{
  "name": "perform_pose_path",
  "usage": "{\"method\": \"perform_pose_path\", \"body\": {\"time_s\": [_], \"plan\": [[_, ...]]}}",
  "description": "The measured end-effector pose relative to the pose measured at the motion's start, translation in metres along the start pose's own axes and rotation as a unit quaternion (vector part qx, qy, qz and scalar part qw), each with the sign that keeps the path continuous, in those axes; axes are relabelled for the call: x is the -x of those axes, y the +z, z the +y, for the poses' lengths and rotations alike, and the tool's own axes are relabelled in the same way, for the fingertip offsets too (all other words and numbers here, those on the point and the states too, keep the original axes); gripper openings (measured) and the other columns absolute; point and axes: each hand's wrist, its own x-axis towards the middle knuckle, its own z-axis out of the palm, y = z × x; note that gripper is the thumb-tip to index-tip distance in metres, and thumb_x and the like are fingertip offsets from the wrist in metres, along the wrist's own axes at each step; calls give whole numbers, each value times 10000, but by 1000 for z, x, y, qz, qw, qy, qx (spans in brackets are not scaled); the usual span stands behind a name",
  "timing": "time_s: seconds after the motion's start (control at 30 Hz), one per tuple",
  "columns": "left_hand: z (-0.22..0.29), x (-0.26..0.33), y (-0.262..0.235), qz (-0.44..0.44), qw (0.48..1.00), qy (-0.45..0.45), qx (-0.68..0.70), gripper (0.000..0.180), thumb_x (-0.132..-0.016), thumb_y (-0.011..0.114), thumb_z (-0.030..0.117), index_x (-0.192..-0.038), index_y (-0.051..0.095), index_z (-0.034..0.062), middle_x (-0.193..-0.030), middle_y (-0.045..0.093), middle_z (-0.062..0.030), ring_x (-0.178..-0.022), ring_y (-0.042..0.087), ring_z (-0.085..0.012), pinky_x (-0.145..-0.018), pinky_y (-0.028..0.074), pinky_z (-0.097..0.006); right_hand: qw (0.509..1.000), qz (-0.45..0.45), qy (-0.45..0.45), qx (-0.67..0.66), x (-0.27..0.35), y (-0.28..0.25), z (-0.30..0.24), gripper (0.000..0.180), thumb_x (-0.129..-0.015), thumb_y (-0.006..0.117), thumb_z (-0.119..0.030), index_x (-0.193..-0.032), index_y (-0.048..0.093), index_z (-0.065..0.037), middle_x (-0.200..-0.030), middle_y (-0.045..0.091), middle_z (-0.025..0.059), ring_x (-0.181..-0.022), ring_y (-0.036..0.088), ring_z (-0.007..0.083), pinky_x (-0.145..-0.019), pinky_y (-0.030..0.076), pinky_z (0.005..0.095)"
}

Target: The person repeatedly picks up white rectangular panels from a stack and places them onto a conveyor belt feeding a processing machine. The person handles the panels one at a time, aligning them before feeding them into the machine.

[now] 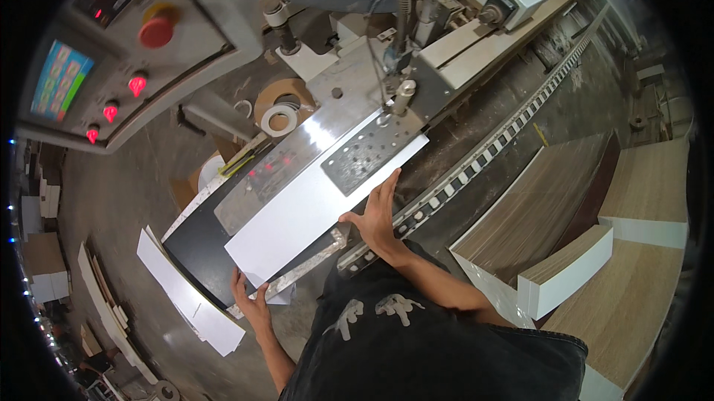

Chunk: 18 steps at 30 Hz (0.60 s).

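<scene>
Half-open, the left hand point(253, 307) and right hand point(377, 220) seemingly brace the likely stiff white panel point(297, 228) by its best handholds, the edges.

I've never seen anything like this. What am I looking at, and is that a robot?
No robot here: a person is working with two bare hands. The picture comes from a wide fisheye camera worn on the head and looking down, so straight edges bend.

A long white board lies over the dark tabletop of a machine. The open left hand is at the board's lower-left end; the open right hand is at its long near edge. A grey control box is at upper left, and wood-patterned panels lie at right.
</scene>
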Motion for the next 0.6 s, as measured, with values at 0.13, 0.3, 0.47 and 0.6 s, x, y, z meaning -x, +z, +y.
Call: {"method": "perform_pose_path", "body": {"time_s": [0.13,0.3,0.47,0.6], "plan": [[16,-4,32,18,996,76,-43,604,-771,874,202,-1281,599,30,-1485,546,-182,-1377,484,-404,-1123,393,-501,999,-6,33,-17,-26,-25,20,1293,-669,932,-457,-1375,206,349,-1591,-148,471,-1526,-20,601,-1249,193,564],[36,-17,74,30,984,121,-126,649,-690,897,254,-1237,609,58,-1482,556,-168,-1395,473,-401,-1177,276,-576,999,31,8,37,-60,-64,46,1408,-604,978,-346,-1558,85,180,-1639,-50,423,-1552,52,541,-1279,165,481],[83,-25,113,13,981,128,-147,622,-757,864,354,-1216,576,48,-1488,543,-150,-1434,439,-386,-1163,204,-677,976,11,205,-69,-65,-86,57,1115,-824,875,-393,-1555,238,157,-1656,109,388,-1549,218,465,-1250,265,469],[107,-26,150,-4,986,129,-107,615,-826,819,340,-1282,545,33,-1532,478,-175,-1477,361,-416,-1179,159,-706,712,-143,386,-568,-9,-65,18,910,-992,594,-601,-1585,256,1,-1621,337,252,-1430,464,372,-1167,399,521]]}}
